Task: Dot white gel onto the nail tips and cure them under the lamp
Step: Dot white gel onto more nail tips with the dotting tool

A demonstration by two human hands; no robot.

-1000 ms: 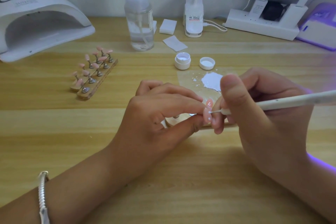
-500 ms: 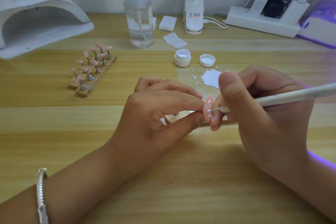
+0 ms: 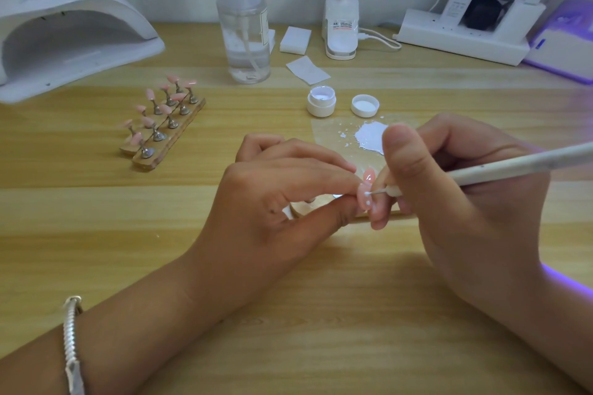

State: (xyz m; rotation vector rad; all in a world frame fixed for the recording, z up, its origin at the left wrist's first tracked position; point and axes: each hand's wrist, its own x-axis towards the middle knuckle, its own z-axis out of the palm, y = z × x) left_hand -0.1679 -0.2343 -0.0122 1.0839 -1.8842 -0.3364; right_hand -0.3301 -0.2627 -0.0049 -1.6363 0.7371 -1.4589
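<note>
Head-down view over a wooden counter (image 3: 96, 234); left hand (image 3: 276, 202) at centre, thumb and forefinger pinching a pink nail tip (image 3: 365, 200) already marked with small white dots; a second pink tip (image 3: 369, 176) just above it; part of a wooden strip (image 3: 305, 209) showing under the left hand, its link to the two tips hidden by fingers; right hand (image 3: 465, 202) clasped around a white dotting pen (image 3: 519, 165), thumb pressed to the shaft, fine point touching the pinched tip near its upper end; just behind the hands, a clear palette sheet (image 3: 324, 135) with a puddle of white gel (image 3: 372, 138) and stray flecks; behind that, an open white gel jar (image 3: 321, 102) with its lid (image 3: 365, 105) lying beside it, inside up; to the left, well apart, a wooden stand (image 3: 167, 138) carrying two rows of pink nail tips on metal pegs; far left at the back, a white curing lamp (image 3: 73, 32), nothing visible inside its opening; along the back edge, a clear pump bottle (image 3: 244, 32), white pads (image 3: 295, 39), a flat wipe (image 3: 307, 70), a white desk-lamp base (image 3: 341, 26) and a power strip (image 3: 462, 42) with plugs; far right, a device glowing purple (image 3: 564, 48); silver bracelet (image 3: 72, 343) on the left wrist.
</note>
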